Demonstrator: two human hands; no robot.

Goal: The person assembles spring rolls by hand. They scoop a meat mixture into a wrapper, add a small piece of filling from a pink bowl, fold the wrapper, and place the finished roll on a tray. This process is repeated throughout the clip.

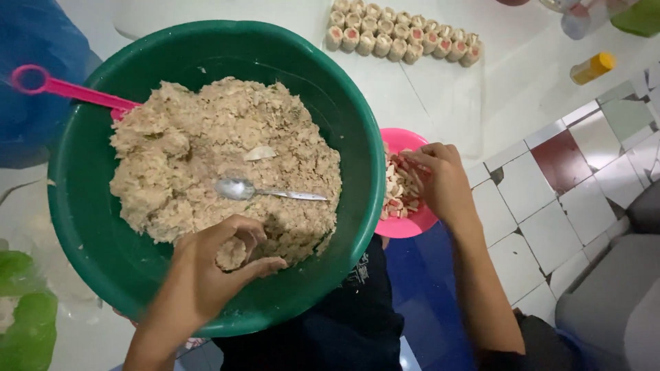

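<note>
I see my left hand (220, 264) cupped around a lump (232, 253) of mix over the green basin (82, 227); my right hand (440, 182) pinches pieces in the pink bowl (405, 230); loose cupping risks crumbling; the overhanging bowl may tip.

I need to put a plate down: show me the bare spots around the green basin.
Bare white surface lies between the basin rim and the row of rolls, widening right toward the yellow bottle. It is crowded by the pink bowl, where the right hand reaches; the left hand is inside the basin.
</note>
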